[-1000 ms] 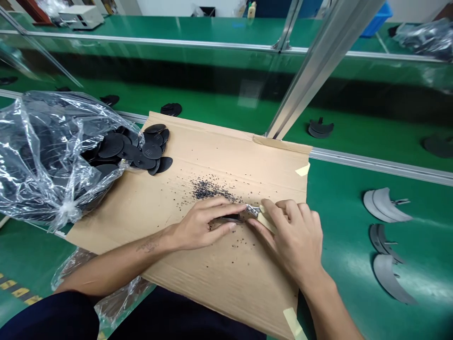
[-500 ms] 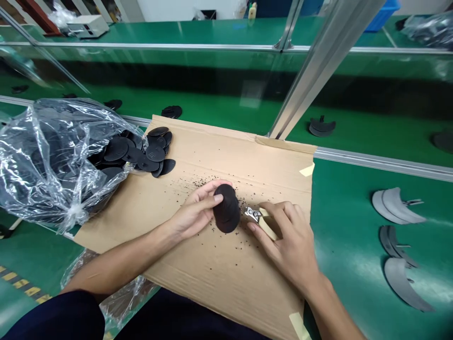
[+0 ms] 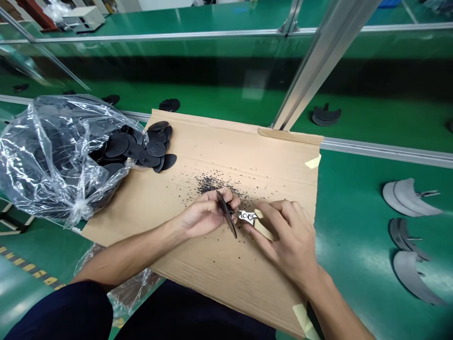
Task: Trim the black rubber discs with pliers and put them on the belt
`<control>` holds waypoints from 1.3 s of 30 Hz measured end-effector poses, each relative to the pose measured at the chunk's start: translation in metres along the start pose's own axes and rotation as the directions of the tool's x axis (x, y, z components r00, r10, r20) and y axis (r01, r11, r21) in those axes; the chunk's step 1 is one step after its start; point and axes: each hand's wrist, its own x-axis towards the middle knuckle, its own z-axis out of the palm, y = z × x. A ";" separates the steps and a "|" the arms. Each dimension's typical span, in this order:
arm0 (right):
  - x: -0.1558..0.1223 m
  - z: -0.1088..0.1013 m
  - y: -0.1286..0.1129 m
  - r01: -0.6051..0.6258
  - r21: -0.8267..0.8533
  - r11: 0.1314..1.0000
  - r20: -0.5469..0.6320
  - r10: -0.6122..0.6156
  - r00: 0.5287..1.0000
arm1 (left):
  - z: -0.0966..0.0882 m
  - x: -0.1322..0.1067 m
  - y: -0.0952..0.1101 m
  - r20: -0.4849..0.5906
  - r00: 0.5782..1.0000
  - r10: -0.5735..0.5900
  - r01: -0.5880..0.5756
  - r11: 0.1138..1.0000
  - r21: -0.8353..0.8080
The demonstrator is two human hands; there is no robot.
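Note:
Between the thumb and fingers of my left hand (image 3: 208,212) is a thin black oval plastic disc (image 3: 226,215), turned nearly edge-on to me. My right hand (image 3: 288,236) is closed around a pair of nippers (image 3: 264,226) with pale yellow handles. The metal jaws of the nippers are at the right-hand face of the disc, close to my left fingertips; whether they touch it I cannot tell. Below and behind the hands, black plastic scraps (image 3: 210,183) lie scattered over a cardboard sheet (image 3: 198,278).
A clear plastic bag (image 3: 42,156) of black discs lies at left, with several discs (image 3: 155,148) spilling onto the cardboard. Grey curved parts (image 3: 412,276) rest on the green table (image 3: 347,208) at right. A metal post (image 3: 307,71) rises behind the cardboard.
My left hand has turned the black disc from face-on to nearly edge-on. The nippers' jaws have moved left to the disc. The view has shifted slightly.

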 end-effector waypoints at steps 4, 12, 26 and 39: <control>0.000 -0.001 -0.002 0.014 -0.043 0.999 0.016 -0.013 1.000 | 0.000 0.000 -0.002 0.014 1.000 -0.002 0.002 1.000 0.015; 0.001 -0.004 -0.003 0.047 -0.160 0.986 -0.033 -0.053 0.998 | 0.003 -0.001 -0.004 0.026 0.999 -0.019 0.021 0.997 -0.072; 0.002 -0.002 0.004 -0.079 -0.312 0.947 -0.087 0.055 0.995 | -0.002 -0.003 -0.006 0.027 0.998 0.053 -0.052 0.998 -0.020; 0.000 -0.011 0.035 -0.276 -0.508 0.816 -0.035 0.300 0.953 | -0.003 0.002 0.006 -0.303 0.888 0.345 -0.234 0.908 0.349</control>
